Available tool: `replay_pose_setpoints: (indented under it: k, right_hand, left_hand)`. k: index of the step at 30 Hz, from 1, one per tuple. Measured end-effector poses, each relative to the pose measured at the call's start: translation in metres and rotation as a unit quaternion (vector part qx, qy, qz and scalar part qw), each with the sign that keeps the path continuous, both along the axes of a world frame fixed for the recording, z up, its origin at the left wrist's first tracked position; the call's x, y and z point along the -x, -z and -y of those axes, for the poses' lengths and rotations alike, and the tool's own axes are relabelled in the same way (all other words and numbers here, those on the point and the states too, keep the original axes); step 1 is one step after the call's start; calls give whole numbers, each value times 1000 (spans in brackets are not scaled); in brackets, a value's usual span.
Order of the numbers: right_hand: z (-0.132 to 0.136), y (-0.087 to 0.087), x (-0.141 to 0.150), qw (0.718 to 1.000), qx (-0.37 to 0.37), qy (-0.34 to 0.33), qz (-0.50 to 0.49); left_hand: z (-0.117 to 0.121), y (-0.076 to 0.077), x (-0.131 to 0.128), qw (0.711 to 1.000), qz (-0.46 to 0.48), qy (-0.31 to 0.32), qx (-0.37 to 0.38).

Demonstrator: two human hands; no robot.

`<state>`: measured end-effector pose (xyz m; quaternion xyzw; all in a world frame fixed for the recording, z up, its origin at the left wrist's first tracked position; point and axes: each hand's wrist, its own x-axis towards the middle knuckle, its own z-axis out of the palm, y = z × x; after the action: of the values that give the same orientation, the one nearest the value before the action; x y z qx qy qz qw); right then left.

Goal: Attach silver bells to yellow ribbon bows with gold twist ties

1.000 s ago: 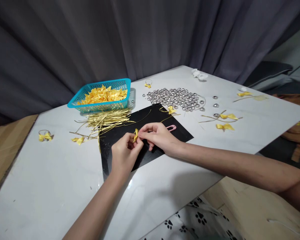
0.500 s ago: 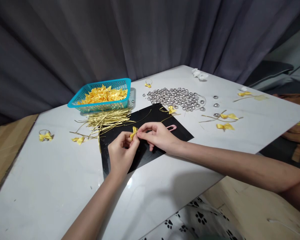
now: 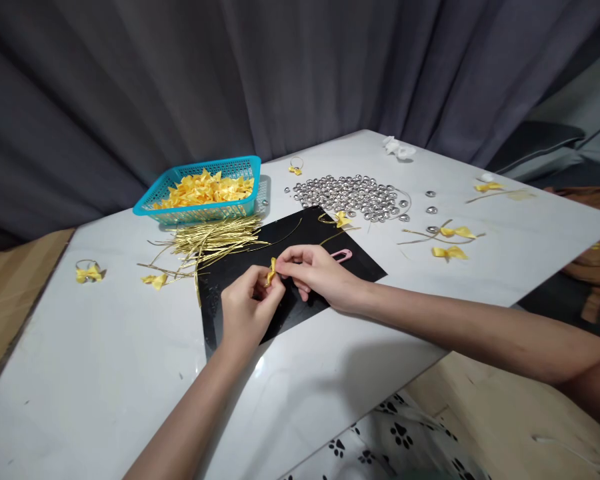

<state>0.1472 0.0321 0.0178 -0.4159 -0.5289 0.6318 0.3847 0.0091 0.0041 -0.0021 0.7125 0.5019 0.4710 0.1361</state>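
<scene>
A small yellow ribbon bow [image 3: 271, 270] is pinched between both my hands above a black mat [image 3: 300, 233]. My left hand [image 3: 247, 310] grips it from below with closed fingers. From the right, my right hand [image 3: 315, 272] pinches its top edge with thumb and forefinger. Whether a gold tie is on the bow, I cannot make out. A pink clip [image 3: 341, 255] lies on the mat just behind my right hand.
A turquoise basket [image 3: 200, 192] of yellow bows stands at the back left, with a heap of gold wire ties [image 3: 213, 239] before it. Silver beads [image 3: 353, 195] are piled at the back. Loose bows [image 3: 449, 253] lie right and left [image 3: 88, 273]. The white table [image 3: 105, 373] ends near me.
The bow has been turned slightly between my fingers and my left hand has shifted a little right and up. Both hands stay over the mat.
</scene>
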Motion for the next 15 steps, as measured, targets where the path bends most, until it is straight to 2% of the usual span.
replay_pose_setpoints:
  k: [3,9,15]
  right_hand:
    - [-2,1,-2,1000,27,-9,-11]
    - [-4,0,-3,997,69,-12,35]
    - [-7,-1,-4,996,72,-24,56]
  left_hand:
    - [0,0,1,999,-33,13,-1]
    - [-1,4,2,991,-133,18,-25]
    - [-1,9,2,984,-170,4,-45]
